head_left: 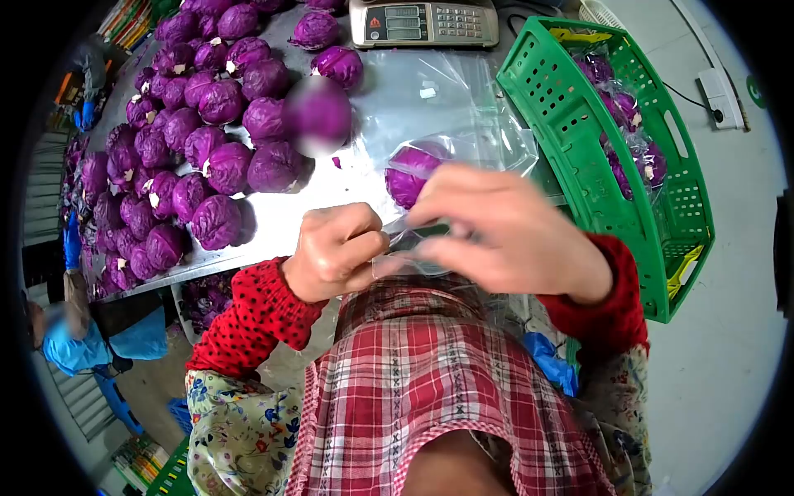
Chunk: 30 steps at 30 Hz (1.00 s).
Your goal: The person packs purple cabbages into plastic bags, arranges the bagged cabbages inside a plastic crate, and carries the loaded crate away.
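A red cabbage (404,188) lies inside a clear plastic bag (488,136) on the metal table, just beyond my hands. My left hand (335,252) is closed, its fingers pinching the gathered end of the bag near the table's front edge. From the right, my right hand (509,236) reaches over the same end, smeared by motion. Its thumb and fingers curve toward my left fingertips with a gap and some film between them; I cannot tell whether they grip the film. The hand overlaps the cabbage's lower right side.
Many loose red cabbages (217,221) cover the table's left side. A digital scale (423,25) stands at the back. To the right, a tilted green crate (571,124) holds several bagged cabbages (649,161). Another person's blue-clad arm (74,343) shows at far left.
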Motion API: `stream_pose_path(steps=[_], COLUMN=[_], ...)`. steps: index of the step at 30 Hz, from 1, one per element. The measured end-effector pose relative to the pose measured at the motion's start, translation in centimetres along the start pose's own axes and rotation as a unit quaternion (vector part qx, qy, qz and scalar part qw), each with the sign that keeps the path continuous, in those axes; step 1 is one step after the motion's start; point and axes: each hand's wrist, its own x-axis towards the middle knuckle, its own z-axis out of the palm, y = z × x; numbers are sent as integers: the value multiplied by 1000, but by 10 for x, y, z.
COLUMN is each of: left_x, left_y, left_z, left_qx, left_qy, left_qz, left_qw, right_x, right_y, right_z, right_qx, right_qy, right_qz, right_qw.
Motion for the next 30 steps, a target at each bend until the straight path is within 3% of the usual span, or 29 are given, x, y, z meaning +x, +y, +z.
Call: stream_pose_path(steps=[1, 4, 7, 8, 9, 10, 11, 12, 14, 15, 16, 17, 18, 19, 20, 21, 23, 24, 25, 27, 29, 30], left_x=[0, -3, -1, 0, 5, 7, 8, 7, -7, -12, -18, -24, -34, -47, -70, -80, -74, -74, -76, -67, -53, -58], left_y=[-2, -6, -1, 0, 3, 1, -2, -7, -10, -8, -6, 0, 4, 5, 0, -3, 7, 11, 8, 10, 16, 12], left_z=[2, 4, 3, 6, 8, 9, 11, 8, 2, -2, -5, -8, -10, -12, -1, 5, 15, 26, 35, 58, 68, 70], left_qx=[-4, -2, -18, -40, -71, -18, 34, -44, -11, 0, 11, 17, 45, 72, 78, 88, 40, -42, -128, -198, -320, -265], left_qy=[8, 0, -1, 0, 14, 43, 73, 75, 46, 43, 39, 76, 94, 109, 148, 183, 218, 201, 165, 159, 184, 176], left_qz=[0, 3, -7, -5, 7, 19, 27, -24, 0, 13, 25, -11, -34, -54, -83, -109, -300, -404, -442, -448, -454, -454], left_qw=[1000, 1000, 1000, 999, 997, 999, 996, 996, 999, 999, 999, 997, 994, 990, 982, 973, 928, 891, 872, 857, 811, 832], right_x=[6, 11, 0, -4, -9, -22, -66, -125, -165, -170, -173, -177, -190, -197, -184, -167, -110, -80, -52, -7, 27, 29], right_y=[6, 17, 12, 7, -10, -24, -22, -17, -7, 5, 24, 48, 96, 113, 118, 123, 122, 121, 121, 122, 111, 119], right_z=[8, 33, 38, 29, 7, -16, -41, -76, -98, -96, -91, -80, -34, -2, 8, 14, 8, 6, 8, 19, 34, 39], right_qx=[-32, -31, -16, -15, 68, 147, 144, 365, 549, 402, 223, 27, -134, -424, -263, -87, -103, -113, -124, -115, -199, -200], right_qy=[-98, -116, -58, -40, -80, -121, -130, 9, 159, 210, 243, 259, 55, -284, -165, -41, 106, 144, 181, 125, 8, 6], right_qz=[15, 38, 2, -70, 0, 71, 72, -90, -242, -42, 156, 342, 370, 332, 346, 341, 325, 275, 224, 38, -104, -106], right_qw=[995, 992, 998, 997, 994, 979, 978, 926, 784, 890, 931, 903, 918, 793, 885, 935, 934, 944, 950, 985, 974, 974])
